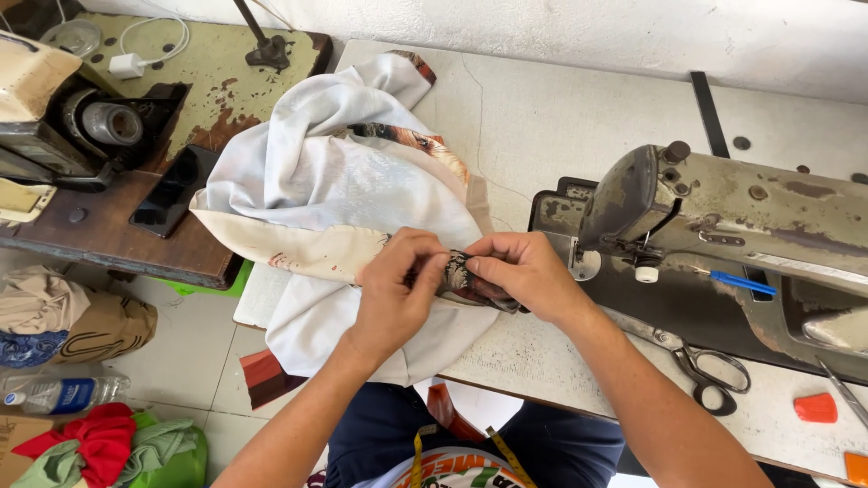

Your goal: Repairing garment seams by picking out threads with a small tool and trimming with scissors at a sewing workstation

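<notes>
A bundle of white fabric (325,185) with a printed underside lies heaped on the sewing table (533,117). My left hand (393,289) and my right hand (524,271) meet at the fabric's near edge and pinch a folded dark printed section (459,276) between thumbs and fingers. Both hands are closed on the cloth, just left of the sewing machine's needle area (588,262).
An old grey sewing machine (732,217) stands at right, with scissors (710,366), a blue pen (741,283) and an orange chalk piece (816,408) near it. A second machine (54,117), a black phone (172,190) and a white charger (127,65) sit left. Cloth piles and a bottle (59,394) lie on the floor.
</notes>
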